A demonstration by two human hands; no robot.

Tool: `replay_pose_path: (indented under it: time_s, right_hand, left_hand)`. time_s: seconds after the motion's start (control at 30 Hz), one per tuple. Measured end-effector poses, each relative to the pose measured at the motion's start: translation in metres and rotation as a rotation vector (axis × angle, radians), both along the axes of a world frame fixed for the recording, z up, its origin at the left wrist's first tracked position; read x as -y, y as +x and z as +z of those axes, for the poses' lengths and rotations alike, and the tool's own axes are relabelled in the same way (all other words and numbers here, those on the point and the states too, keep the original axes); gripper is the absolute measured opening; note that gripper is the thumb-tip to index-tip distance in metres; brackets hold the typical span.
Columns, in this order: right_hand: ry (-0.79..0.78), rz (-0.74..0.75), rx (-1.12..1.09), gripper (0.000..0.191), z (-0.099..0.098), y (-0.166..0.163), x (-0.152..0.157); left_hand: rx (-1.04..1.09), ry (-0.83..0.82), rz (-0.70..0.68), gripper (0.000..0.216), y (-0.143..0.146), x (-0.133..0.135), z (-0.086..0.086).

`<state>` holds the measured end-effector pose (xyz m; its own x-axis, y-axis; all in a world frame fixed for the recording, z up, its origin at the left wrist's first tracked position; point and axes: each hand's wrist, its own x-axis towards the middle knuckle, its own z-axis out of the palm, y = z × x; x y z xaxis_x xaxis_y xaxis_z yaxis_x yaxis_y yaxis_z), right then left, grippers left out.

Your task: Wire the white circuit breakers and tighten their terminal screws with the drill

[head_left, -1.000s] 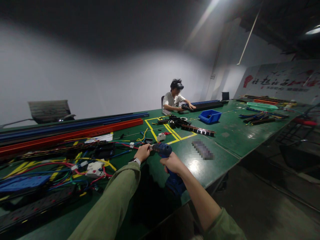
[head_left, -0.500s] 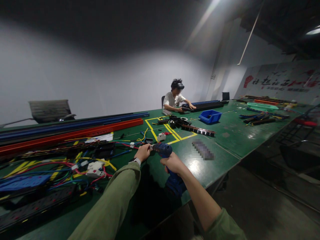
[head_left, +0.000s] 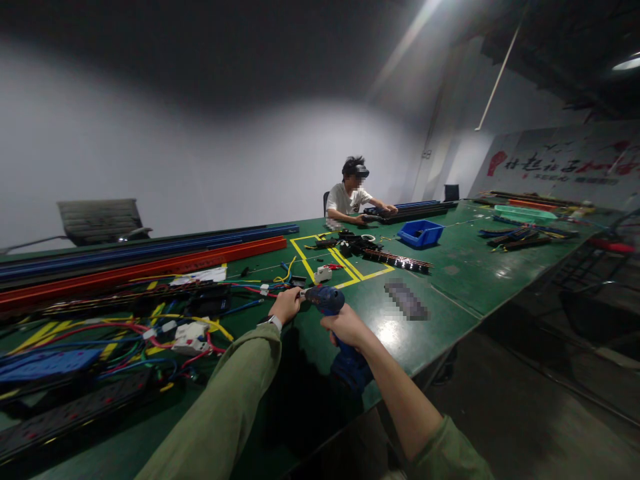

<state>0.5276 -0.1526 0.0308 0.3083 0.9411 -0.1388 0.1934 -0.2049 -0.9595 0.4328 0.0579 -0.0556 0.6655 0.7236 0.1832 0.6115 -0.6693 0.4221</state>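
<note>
My right hand (head_left: 346, 327) is wrapped around the grip of a blue cordless drill (head_left: 327, 300), its nose pointing left over the green table. At the drill's tip, my left hand (head_left: 287, 305) is closed, its fingers pinched on something too small and too hidden to make out. A watch (head_left: 273, 323) is on the left wrist. Just beyond the left hand run red and blue wires (head_left: 250, 287). Behind the drill lies a small white switch-like block (head_left: 323, 273) with a red piece beside it.
Wires, black socket strips (head_left: 75, 413) and a white breaker-like block (head_left: 191, 338) crowd the left side. Long orange (head_left: 240, 251) and blue rails lie behind. A blue bin (head_left: 420, 233) and a blurred-out flat object (head_left: 406, 300) are right. A co-worker (head_left: 350, 197) sits across the table.
My hands and the drill have stayed in nearly the same place. Across the table, the co-worker's hand has moved slightly right along the black strips.
</note>
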Motion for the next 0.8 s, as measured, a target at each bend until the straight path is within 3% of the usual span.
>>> replay_pose_path:
  time_s: [0.47,0.8]
  right_hand:
    - [-0.027,-0.008,0.006,0.011,0.001,-0.001,0.000]
    - [0.000,-0.002,-0.006,0.013,0.000,-0.001,-0.001]
  left_hand:
    - [0.028,0.033,-0.047,0.022,0.002,-0.017,-0.022]
    - [0.038,0.039,-0.056,0.023,0.002,-0.019,-0.025]
